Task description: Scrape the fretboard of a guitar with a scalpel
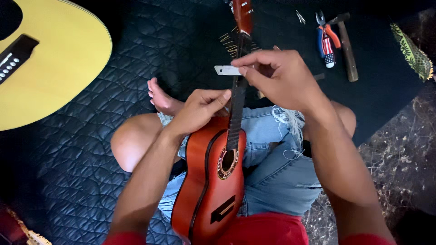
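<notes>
A small red-orange guitar (204, 181) lies along my lap, its dark neck (236, 109) pointing away from me and its headstock (242, 13) at the top edge. My left hand (200, 109) grips the guitar where the neck meets the body. My right hand (277, 77) hovers over the neck and pinches a flat pale metal blade (226, 70), which sticks out to the left across the fretboard. I sit cross-legged in torn blue denim shorts, one bare foot (161, 97) beside my left hand.
A large yellow guitar body (50, 59) lies at the upper left on the dark quilted mat (91, 172). Pliers with orange and blue handles (327, 41), a hammer (347, 50) and several small metal pins (229, 43) lie near the headstock. Speckled stone floor (399, 149) shows on the right.
</notes>
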